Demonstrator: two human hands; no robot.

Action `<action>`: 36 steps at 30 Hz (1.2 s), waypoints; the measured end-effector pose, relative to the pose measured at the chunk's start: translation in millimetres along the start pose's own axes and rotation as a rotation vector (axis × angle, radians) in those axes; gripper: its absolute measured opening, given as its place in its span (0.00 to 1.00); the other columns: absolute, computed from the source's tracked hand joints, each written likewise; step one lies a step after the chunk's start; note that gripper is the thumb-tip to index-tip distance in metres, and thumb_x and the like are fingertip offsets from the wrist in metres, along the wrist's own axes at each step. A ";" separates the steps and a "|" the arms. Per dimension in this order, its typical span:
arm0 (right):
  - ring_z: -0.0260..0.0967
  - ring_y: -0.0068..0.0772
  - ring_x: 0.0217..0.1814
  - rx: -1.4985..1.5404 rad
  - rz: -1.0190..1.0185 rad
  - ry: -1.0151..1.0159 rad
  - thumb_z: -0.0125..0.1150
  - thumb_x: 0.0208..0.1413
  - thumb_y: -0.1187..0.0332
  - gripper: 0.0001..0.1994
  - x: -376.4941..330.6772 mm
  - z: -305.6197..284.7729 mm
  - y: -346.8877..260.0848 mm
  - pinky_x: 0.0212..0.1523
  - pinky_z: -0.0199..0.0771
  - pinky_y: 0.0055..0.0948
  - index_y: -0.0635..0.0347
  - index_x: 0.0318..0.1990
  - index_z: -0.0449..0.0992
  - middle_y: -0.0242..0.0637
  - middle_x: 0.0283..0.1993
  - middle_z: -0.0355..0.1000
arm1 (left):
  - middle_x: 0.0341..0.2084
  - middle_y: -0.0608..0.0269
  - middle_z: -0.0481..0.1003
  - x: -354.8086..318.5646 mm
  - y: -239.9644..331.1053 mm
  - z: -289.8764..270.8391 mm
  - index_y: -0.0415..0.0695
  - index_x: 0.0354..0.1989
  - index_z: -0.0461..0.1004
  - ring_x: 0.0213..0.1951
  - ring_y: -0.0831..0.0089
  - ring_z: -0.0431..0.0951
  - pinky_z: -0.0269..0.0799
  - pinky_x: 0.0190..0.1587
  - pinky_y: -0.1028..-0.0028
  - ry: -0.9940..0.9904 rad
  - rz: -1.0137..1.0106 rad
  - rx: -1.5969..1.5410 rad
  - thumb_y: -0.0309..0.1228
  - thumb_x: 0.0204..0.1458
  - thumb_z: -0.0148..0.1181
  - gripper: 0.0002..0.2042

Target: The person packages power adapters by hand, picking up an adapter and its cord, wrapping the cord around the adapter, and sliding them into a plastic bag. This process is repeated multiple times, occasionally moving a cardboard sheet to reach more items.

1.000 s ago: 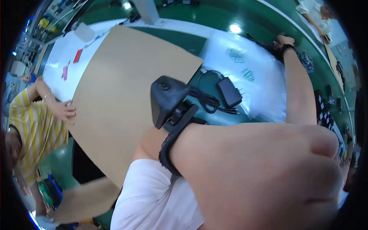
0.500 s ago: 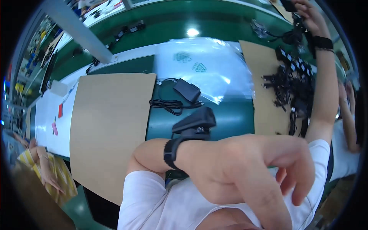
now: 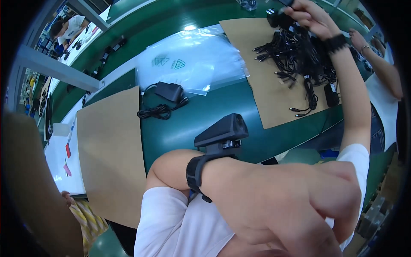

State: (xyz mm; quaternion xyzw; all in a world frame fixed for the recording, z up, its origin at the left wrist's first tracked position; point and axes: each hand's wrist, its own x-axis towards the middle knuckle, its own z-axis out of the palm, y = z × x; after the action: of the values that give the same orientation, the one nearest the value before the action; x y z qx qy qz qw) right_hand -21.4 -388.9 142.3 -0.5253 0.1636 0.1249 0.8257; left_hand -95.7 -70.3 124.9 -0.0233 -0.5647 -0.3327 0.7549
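Green table [image 3: 214,106], centre frame. 1 grey post [image 3: 60,69], upper left. 1 bright glare spot [image 3: 189,27], top centre. Green floor [image 3: 105,246], lower left.

The right hand [image 3: 310,21] has moved from beside the plastic bags [image 3: 192,60] to the far end of the adapter pile [image 3: 299,60]; the yellow-striped co-worker's hand [image 3: 66,198] has left the cardboard sheet's [image 3: 111,145] left edge.

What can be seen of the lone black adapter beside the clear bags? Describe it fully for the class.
The adapter is a boxy block of black, plastic-looking material. It lies on the green table, its far side overlapping the near edge of the bags. Its thin black cable is gathered in a loose coil in front, one end sticking out rightward; the coil reaches the cardboard's edge. Its prongs cannot be made out.
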 end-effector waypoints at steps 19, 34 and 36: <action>0.62 0.16 0.14 -0.546 0.053 0.554 0.39 0.58 0.71 0.13 140.5 -64.6 51.4 0.12 0.62 0.17 0.56 0.49 0.62 0.35 0.22 0.69 | 0.29 0.55 0.74 10.5 30.4 -54.2 0.45 0.33 0.76 0.24 0.71 0.68 0.59 0.26 0.74 -0.186 0.310 0.996 0.24 0.47 0.54 0.07; 0.69 0.50 0.43 -1.859 -0.613 0.200 0.57 0.47 0.58 0.23 199.6 -50.1 51.1 0.46 0.68 0.39 0.58 0.51 0.68 0.51 0.39 0.72 | 0.21 0.64 0.65 2.6 11.9 -6.7 0.40 0.31 0.73 0.22 0.71 0.64 0.55 0.25 0.73 0.018 0.211 1.728 0.32 0.40 0.51 0.11; 0.69 0.51 0.42 -1.862 -0.648 0.358 0.56 0.49 0.59 0.17 194.1 -98.6 50.2 0.42 0.69 0.43 0.56 0.45 0.69 0.51 0.38 0.72 | 0.20 0.63 0.65 18.9 20.6 0.8 0.41 0.27 0.72 0.22 0.69 0.65 0.57 0.26 0.73 -0.073 0.222 1.655 0.34 0.41 0.51 0.10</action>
State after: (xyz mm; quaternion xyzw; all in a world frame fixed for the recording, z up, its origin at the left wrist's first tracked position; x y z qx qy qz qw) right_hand 123.5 -450.9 -16.1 -0.9927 -0.0283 -0.1086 0.0430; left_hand -82.8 -62.9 148.7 0.4725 -0.6452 0.2666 0.5379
